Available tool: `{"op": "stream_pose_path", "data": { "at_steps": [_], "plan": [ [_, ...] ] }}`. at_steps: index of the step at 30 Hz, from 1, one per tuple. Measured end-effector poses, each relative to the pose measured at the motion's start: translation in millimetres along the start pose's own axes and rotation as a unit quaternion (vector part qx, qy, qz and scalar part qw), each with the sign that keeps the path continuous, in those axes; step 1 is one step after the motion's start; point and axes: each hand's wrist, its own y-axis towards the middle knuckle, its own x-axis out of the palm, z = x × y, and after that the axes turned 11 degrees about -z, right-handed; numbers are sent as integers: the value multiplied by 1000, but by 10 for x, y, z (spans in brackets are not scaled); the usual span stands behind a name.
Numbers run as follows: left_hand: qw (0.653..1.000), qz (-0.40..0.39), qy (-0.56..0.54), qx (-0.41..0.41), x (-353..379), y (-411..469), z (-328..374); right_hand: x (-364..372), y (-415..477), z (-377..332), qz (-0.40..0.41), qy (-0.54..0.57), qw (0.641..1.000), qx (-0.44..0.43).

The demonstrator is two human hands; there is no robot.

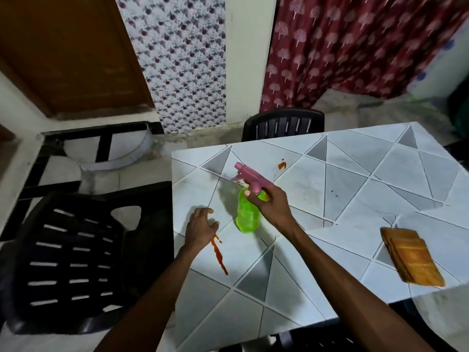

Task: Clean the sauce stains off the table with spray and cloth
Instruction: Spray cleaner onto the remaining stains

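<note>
My right hand (271, 204) grips the neck of a green spray bottle (247, 217) with a pink trigger head (250, 177), nozzle pointing left, above the tiled white table (330, 179). My left hand (201, 226) rests on the table near its left edge, fingers loosely curled and holding nothing. A long red sauce streak (219, 255) runs down the table just below that hand. A smaller sauce blot (281, 165) lies farther back, and dark specks sit to its right. A folded orange cloth (411, 257) lies at the table's right side, away from both hands.
A black plastic chair (83, 252) stands against the table's left edge. Another black chair (284, 123) is tucked at the far side. Patterned curtains (355, 47) hang behind. A white tub (111, 151) sits on the floor at the left.
</note>
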Motion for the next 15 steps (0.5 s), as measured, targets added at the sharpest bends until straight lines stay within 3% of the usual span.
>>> {"op": "stream_pose_path", "data": {
  "at_steps": [5, 8, 12, 15],
  "plan": [
    [999, -25, 35, 23, -98, 201, -88, 78, 51, -100, 86, -38, 995, -15],
    [996, -38, 69, 43, -135, 309, -79, 135, 124, -150, 89, -58, 993, -43],
    [990, -75, 113, 37, -148, 475, -77, 235, 271, -247, 53, 27, 994, -87],
    [986, -88, 134, 35, -129, 634, -36, 193, 394, -374, 56, 178, 982, -30]
  ]
}}
